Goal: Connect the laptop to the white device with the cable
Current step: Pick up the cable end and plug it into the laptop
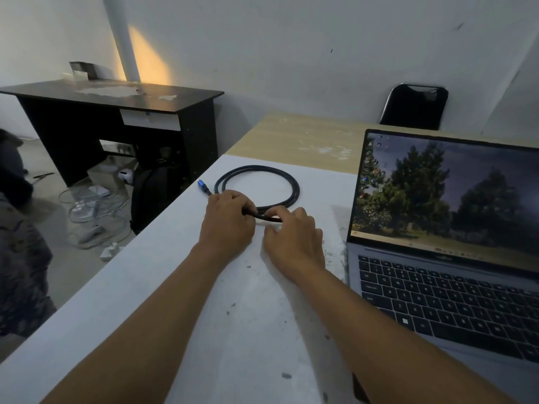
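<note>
A black cable (287, 182) lies coiled in a loop on the white table (151, 287), its blue plug (201, 185) pointing left near the table edge. My left hand (229, 220) grips the near side of the coil. My right hand (294, 237) rests beside it, its fingertips pinching the same stretch of cable. An open grey laptop (443, 258) with a tree wallpaper on its screen stands to the right. No white device shows on the table.
A wooden table (306, 138) adjoins the far end, with a black chair (414, 107) behind it. A black desk (116, 112) stands at left; a backpack (154, 193) and tangled white cables (93, 211) lie on the floor. A person sits at the far left.
</note>
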